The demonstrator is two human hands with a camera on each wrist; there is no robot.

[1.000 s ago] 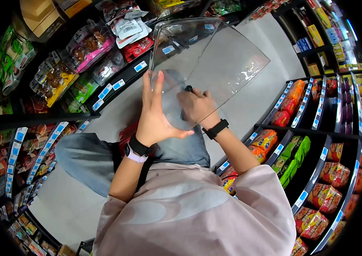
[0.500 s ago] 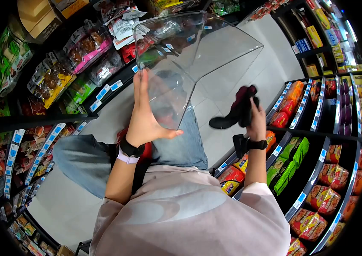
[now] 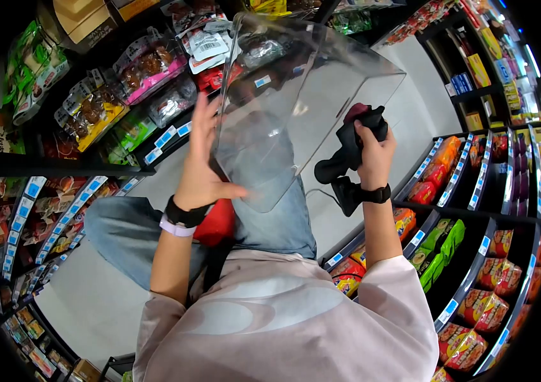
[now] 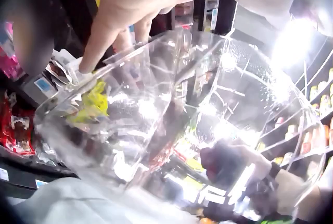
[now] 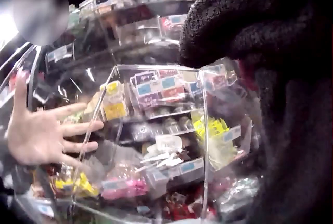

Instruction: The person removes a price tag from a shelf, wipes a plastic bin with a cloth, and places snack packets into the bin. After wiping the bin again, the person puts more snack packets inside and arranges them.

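A clear plastic box (image 3: pixel 321 95) is tilted in front of the person's torso, its bottom corner over the jeans. Beside its left wall is the left hand (image 3: pixel 200 169), fingers spread and straight, thumb stretched along the near side. Through the clear walls the right wrist view shows that same left hand (image 5: pixel 44 135) with its fingers splayed. At the box's right edge, the right hand (image 3: pixel 375 156) grips a bunched black cloth (image 3: pixel 340 153) with a dark red patch at the top. The cloth (image 5: pixel 291 41) fills the right side of the right wrist view.
Shelves of packaged snacks (image 3: pixel 149 60) stand at the left and front. Racks of instant noodle packs (image 3: pixel 500 261) line the right. Under the box runs a pale tiled floor (image 3: pixel 411 67). A red item (image 3: pixel 215 223) lies by the lap.
The right hand moved from behind the box wall out to the right with the cloth, then came back slightly toward the box. The box has turned, and the left hand's fingers have spread.
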